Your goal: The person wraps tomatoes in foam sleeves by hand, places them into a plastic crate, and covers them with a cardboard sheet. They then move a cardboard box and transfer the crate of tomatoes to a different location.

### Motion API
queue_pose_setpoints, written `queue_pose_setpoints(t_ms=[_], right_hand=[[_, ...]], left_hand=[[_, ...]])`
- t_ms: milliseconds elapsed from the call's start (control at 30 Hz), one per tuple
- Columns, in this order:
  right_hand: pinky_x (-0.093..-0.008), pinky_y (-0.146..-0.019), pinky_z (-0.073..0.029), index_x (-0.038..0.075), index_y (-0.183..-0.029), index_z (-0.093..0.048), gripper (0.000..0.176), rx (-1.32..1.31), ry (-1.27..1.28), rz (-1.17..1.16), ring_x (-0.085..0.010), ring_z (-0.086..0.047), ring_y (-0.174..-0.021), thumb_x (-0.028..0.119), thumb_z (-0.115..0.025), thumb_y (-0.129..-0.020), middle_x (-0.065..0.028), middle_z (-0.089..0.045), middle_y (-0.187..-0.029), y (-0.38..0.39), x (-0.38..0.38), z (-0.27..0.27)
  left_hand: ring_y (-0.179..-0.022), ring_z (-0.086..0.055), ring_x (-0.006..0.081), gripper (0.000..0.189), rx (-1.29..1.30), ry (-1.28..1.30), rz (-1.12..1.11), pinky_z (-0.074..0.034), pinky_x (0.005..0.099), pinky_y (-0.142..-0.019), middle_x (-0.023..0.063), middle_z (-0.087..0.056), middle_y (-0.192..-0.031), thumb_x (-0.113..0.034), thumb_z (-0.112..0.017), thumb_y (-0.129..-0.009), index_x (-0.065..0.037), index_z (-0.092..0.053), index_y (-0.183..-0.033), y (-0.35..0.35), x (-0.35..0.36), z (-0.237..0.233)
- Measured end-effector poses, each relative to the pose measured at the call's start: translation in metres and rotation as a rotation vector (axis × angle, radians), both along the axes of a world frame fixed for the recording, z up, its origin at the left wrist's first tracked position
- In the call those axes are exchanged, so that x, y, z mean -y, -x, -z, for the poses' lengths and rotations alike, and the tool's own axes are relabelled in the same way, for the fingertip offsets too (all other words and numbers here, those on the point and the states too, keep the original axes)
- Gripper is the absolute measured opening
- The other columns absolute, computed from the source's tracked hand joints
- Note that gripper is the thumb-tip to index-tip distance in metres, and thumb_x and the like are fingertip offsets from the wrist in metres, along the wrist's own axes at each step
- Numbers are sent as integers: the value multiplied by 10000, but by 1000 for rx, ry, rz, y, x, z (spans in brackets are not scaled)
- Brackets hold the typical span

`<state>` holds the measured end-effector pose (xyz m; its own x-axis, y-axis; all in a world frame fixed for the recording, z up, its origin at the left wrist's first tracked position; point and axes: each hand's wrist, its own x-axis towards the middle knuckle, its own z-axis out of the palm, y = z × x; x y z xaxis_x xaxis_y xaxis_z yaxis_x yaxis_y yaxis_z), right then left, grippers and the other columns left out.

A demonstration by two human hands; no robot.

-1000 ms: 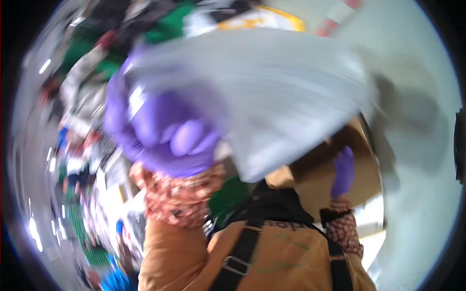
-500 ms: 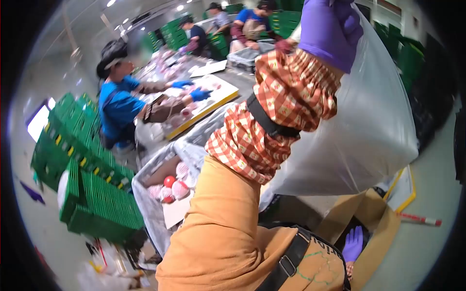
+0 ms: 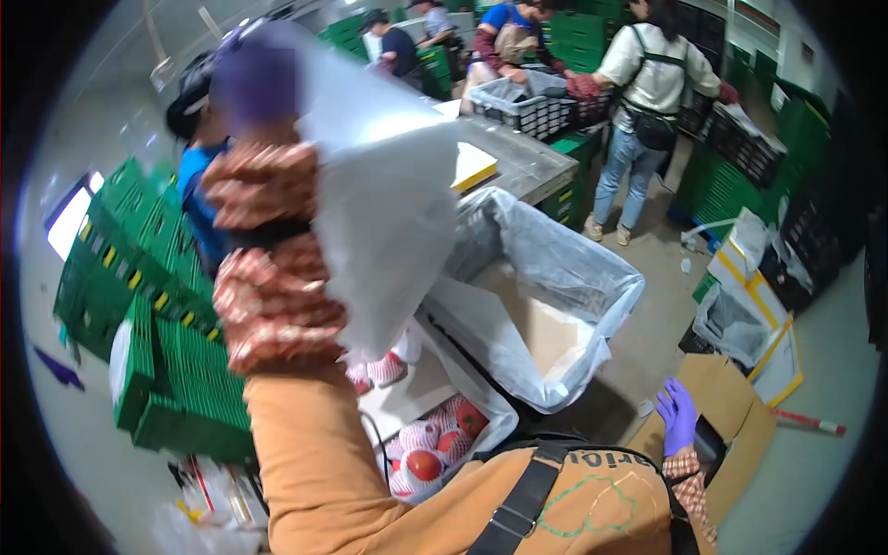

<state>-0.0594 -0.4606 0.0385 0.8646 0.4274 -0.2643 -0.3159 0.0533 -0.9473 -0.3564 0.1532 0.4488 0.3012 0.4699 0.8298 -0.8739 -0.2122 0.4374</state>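
Observation:
My left hand (image 3: 257, 79), in a purple glove and smeared by motion, is raised high at the left, closed on a translucent plastic bag (image 3: 393, 176). The bag hangs to the right of my checked sleeve. Below it stands a crate with a plastic liner (image 3: 495, 407), holding round red fruit (image 3: 425, 464) in foam nets. Next to that is a second lined crate (image 3: 615, 296) with cardboard on its bottom. My right hand (image 3: 678, 413), also purple-gloved, is open with its fingers a little bent, beside the opened cardboard box (image 3: 731, 398). Nothing shows in it.
Stacks of green crates (image 3: 185, 379) stand at the left. A worktable (image 3: 532, 166) lies ahead, with several co-workers around it. One person in a white top (image 3: 638, 74) stands near a black crate (image 3: 740, 139). Yellow-edged boards (image 3: 777, 365) lie at the right.
My left hand has swung from the right to the left with the plastic bag, uncovering the second lined crate. My right hand has risen from inside the cardboard box to its edge.

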Motion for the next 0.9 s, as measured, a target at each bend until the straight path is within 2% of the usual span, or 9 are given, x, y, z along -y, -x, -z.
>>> queue_pose_setpoints(t_ms=[33, 67, 100, 200, 267, 300, 333, 433, 900], right_hand=[[-308, -889, -458, 67, -1314, -504, 391, -4, 32, -18, -207, -574, -1094, 250, -469, -970, -71, -542, -1311, 5, -3, -1], [-302, -870, -467, 63, -1295, -523, 376, -5, 68, -43, -199, -593, -1057, 247, -467, -972, -69, -564, -1285, 8, -8, -4], [-302, -870, -467, 63, -1295, -523, 376, -4, 68, -18, -199, -593, -1057, 247, -467, -972, -69, -564, -1285, 10, -17, -6], [-295, -850, -480, 55, -1272, -544, 360, 15, 135, -75, -183, -618, -998, 241, -469, -974, -70, -590, -1246, 8, -24, -12], [-292, -855, -487, 47, -1269, -553, 368, 82, 184, -173, -183, -621, -996, 231, -484, -957, -72, -604, -1227, 7, -34, -13], [-292, -855, -487, 47, -1269, -553, 368, 81, 181, -169, -183, -621, -996, 231, -484, -957, -72, -604, -1227, 8, -38, -12], [-291, -844, -492, 42, -1264, -556, 364, 96, 217, -217, -177, -623, -988, 222, -484, -957, -74, -608, -1223, 10, -40, -11], [-284, -824, -501, 29, -1261, -558, 360, 100, 241, -282, -172, -628, -965, 206, -480, -957, -83, -610, -1223, 14, -43, 2], [-273, -787, -504, 17, -1243, -568, 336, -12, 367, -413, -165, -633, -914, 131, -465, -945, -78, -612, -1207, 19, -18, 44]], left_hand=[[-481, -328, 95, 223, -22, -76, -69, -280, 237, -447, -17, -383, -623, -159, -451, -925, -144, -423, -704, 13, -9, 7], [-431, -239, 83, 282, 60, 350, -152, -208, 248, -406, -32, -312, -559, -159, -458, -929, -147, -401, -653, 12, 34, 2], [-437, -247, 87, 284, -12, 197, 51, -216, 250, -411, -31, -295, -546, -163, -468, -927, -136, -407, -651, 25, 19, 10], [-441, -305, 87, 196, 25, 130, -45, -258, 251, -411, -40, -475, -618, -210, -517, -923, -141, -515, -740, 59, -32, 31], [-410, -256, 92, 280, 162, 576, -519, -218, 246, -381, -37, -340, -543, -196, -476, -933, -109, -460, -668, 46, 9, 22], [-405, -262, 82, 291, 157, 592, -511, -211, 241, -372, -45, -327, -534, -206, -467, -941, -111, -462, -666, 55, 0, 27], [-419, -300, 73, 216, 89, 239, -111, -233, 232, -382, -52, -375, -540, -208, -494, -935, -117, -537, -744, 86, -51, 49], [-416, -265, 65, 263, 51, 449, -372, -213, 234, -377, -59, -282, -520, -174, -441, -949, -98, -491, -702, 64, -20, 42], [-428, -311, 64, 256, -2, 428, -441, -256, 226, -391, -63, -345, -535, -248, -502, -960, -32, -588, -853, 46, -46, 56]])
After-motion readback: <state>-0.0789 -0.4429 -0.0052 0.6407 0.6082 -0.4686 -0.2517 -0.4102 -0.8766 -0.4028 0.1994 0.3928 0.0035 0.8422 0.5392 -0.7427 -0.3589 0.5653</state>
